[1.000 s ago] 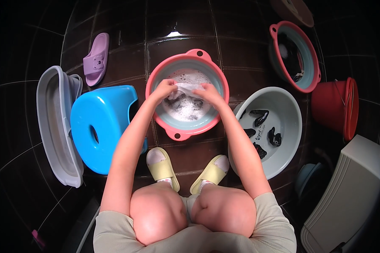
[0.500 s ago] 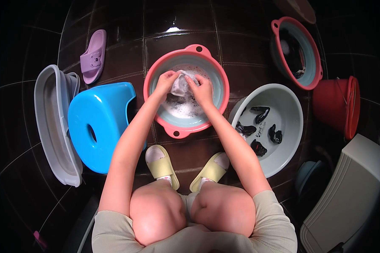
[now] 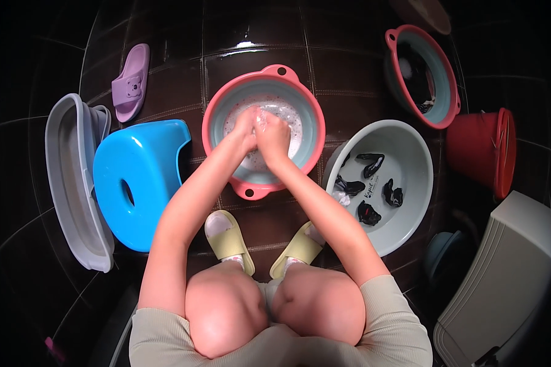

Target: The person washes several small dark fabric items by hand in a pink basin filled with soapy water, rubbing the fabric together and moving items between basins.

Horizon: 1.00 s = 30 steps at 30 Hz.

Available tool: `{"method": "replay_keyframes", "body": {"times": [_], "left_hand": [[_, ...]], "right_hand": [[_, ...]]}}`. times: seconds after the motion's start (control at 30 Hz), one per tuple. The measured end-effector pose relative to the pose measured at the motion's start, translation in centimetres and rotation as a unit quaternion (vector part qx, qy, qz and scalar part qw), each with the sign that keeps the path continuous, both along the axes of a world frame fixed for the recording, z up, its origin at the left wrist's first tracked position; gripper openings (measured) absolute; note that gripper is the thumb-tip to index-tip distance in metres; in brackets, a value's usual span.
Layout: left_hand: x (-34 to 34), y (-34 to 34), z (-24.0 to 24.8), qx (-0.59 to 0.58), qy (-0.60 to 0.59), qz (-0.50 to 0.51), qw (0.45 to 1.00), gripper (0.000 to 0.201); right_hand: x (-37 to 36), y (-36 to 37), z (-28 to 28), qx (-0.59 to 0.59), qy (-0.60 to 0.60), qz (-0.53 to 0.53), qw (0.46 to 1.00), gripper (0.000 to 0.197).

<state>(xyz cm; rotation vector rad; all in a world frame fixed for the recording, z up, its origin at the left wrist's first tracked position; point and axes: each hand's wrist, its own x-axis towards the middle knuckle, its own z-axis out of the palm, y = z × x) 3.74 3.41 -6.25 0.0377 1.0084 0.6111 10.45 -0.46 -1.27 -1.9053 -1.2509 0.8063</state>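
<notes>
Over the pink-rimmed basin [image 3: 209, 116] in front of me, both hands are brought close together above soapy, foamy water [image 3: 288, 125]. My left hand [image 3: 246, 127] and my right hand [image 3: 273, 136] are closed around a small, wet white cloth [image 3: 261, 116]. Only a bit of it shows between the fingers; most is hidden by the hands. Its exact kind cannot be made out.
To the right stands a grey basin [image 3: 410, 211] with several black garments and a white piece. Beyond it are another pink-rimmed basin [image 3: 454, 101] and a red bucket [image 3: 471, 147]. On the left are a blue stool [image 3: 134, 153], a folded grey tub [image 3: 54, 177] and a purple slipper [image 3: 131, 85].
My hands have drawn together and bunched up the white cloth, which was held spread between them. The whole view has shifted slightly, moving things a little left.
</notes>
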Motion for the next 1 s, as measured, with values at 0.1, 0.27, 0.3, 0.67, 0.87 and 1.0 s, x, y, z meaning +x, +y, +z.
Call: {"method": "replay_keyframes", "body": {"times": [0.1,0.27,0.3,0.67,0.87,1.0], "left_hand": [[-0.7,-0.9,-1.1,0.008,-0.034,0.011,0.999,0.026],[1.2,-1.0,0.5,-0.037,-0.050,0.013,0.998,0.026],[2.1,-1.3,1.6,-0.038,-0.011,0.030,0.999,0.026],[-7.3,-0.4,2.4,0.108,0.048,-0.176,0.977,0.022],[-6.3,0.0,2.3,0.196,0.164,-0.204,0.945,0.019],[-7.4,0.5,1.5,0.328,0.362,-0.241,0.838,0.022]], "right_hand": [[1.0,0.7,-0.3,-0.048,-0.033,-0.021,0.998,0.023],[1.4,-0.3,0.2,-0.023,-0.032,0.025,0.999,0.033],[3.0,0.7,-1.1,-0.053,-0.044,-0.001,0.998,0.034],[9.2,0.6,-1.6,-0.243,0.650,-0.099,0.713,0.019],[9.9,0.3,-0.9,-0.238,0.736,-0.097,0.627,0.016],[8.4,0.2,0.5,-0.274,0.570,-0.045,0.773,0.017]]}}
